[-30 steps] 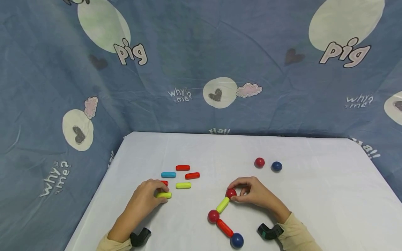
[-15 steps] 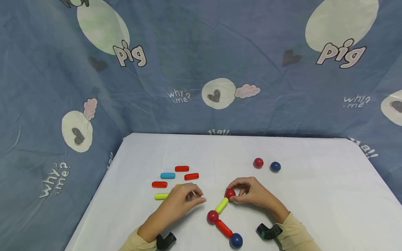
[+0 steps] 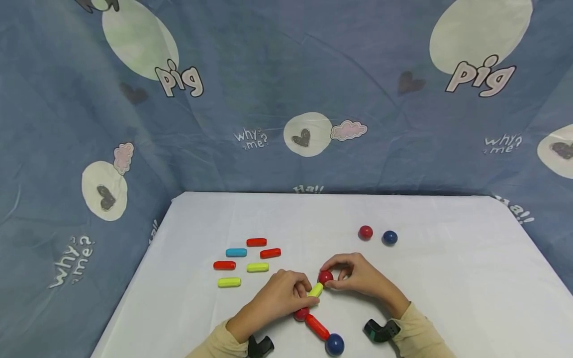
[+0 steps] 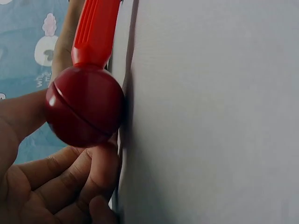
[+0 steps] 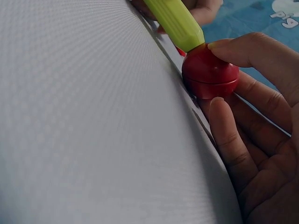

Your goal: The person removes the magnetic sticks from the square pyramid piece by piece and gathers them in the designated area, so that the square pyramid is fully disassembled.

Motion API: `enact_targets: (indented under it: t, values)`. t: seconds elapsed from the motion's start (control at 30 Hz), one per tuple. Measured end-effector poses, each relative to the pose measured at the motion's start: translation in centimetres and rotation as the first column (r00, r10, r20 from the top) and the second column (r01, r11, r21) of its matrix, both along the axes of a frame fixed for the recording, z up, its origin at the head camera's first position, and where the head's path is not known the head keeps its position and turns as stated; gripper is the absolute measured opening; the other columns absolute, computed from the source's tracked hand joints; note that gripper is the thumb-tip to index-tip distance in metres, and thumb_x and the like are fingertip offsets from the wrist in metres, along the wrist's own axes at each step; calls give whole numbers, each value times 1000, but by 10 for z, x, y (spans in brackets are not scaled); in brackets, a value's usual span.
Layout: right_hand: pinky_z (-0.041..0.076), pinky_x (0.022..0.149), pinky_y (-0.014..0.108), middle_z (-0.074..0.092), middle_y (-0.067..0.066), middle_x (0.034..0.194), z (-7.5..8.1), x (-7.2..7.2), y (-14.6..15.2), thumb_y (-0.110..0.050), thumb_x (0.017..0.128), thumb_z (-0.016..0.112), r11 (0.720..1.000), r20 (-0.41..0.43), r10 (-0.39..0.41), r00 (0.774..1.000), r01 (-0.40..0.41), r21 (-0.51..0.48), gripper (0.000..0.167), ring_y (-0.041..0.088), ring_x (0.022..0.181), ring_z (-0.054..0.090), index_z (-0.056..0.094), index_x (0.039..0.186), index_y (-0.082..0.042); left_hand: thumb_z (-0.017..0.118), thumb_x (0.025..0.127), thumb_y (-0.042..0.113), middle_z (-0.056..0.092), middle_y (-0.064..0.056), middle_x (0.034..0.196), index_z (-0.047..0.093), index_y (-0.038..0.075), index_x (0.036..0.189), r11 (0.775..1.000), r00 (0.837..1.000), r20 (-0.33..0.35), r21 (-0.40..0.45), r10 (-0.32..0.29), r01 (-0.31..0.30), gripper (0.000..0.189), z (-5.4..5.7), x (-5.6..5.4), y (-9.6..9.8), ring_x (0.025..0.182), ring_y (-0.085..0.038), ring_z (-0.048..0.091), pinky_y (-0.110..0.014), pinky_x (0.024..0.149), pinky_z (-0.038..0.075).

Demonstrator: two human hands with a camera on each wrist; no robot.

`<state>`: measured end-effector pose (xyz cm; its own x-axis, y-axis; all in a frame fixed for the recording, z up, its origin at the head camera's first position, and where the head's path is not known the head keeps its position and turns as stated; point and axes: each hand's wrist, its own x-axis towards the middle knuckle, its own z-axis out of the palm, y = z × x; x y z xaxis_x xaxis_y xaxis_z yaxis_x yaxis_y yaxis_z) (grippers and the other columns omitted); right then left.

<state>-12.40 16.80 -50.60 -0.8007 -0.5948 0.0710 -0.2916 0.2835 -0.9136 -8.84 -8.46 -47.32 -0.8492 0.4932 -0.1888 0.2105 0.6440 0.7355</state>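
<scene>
A chain of toy rods and balls lies on the table: a red ball (image 3: 326, 278), a yellow-green rod (image 3: 317, 289), a second red ball (image 4: 85, 106), a red rod (image 3: 317, 327) and a blue ball (image 3: 334, 344). My right hand (image 3: 362, 276) pinches the upper red ball between thumb and fingers, where the rod's end meets it. The left hand (image 3: 286, 293) has its thumb and fingers on either side of the yellow-green rod, close to the lower red ball, which it partly hides in the head view.
Left of the chain lie several loose rods: a blue rod (image 3: 236, 252), red rods such as this red rod (image 3: 224, 265), and yellow-green rods including this yellow-green rod (image 3: 229, 282). Behind the right hand are a loose red ball (image 3: 365, 232) and blue ball (image 3: 390, 237).
My left hand has let go of a loose yellow-green rod and moved right to the rod in the chain. The right hand keeps its pinch on the upper red ball.
</scene>
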Motion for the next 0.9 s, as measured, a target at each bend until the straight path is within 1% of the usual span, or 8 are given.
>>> enact_targets:
  t: [0.17,0.37,0.63,0.73,0.9]
  values:
    - [55,65,20,77,9,106,-1,-1,0,-19,85,86,1000,-7,4,1000,-4,2,30,1,68,61,76,112,-13,84,85,30,62,14,65,74,12,85,1000,1000,-5,13,-8,8,21,-1,1,0,58,2,54,-17,58,45]
    - [56,66,20,77,8,106,0,0,-1,-20,85,86,1000,-21,11,1000,-11,2,29,1,70,62,76,112,-13,84,85,27,62,14,66,73,12,86,1000,1000,-15,4,-24,24,19,-1,1,0,61,3,54,-16,61,45]
    - [56,66,20,78,7,104,2,-1,-3,-19,84,86,1000,-39,4,999,-3,6,29,1,70,62,76,111,-13,83,86,28,60,14,65,72,14,85,1000,1000,-13,-10,-23,23,18,-1,0,-1,61,3,53,-16,60,43]
    - [55,63,20,78,8,103,3,-1,-3,-18,84,86,1000,-39,3,999,-3,8,29,1,67,60,76,111,-12,82,86,28,61,14,66,72,14,85,1000,1000,-11,-9,-24,24,18,-2,-1,-1,61,2,53,-16,60,43]
    - [52,57,19,78,5,101,7,0,-2,-19,84,86,999,-59,-6,998,9,38,27,-1,60,56,77,109,-14,83,86,28,61,13,67,71,13,85,1000,1000,-16,-2,-26,26,18,-2,0,-1,62,3,53,-16,61,44]
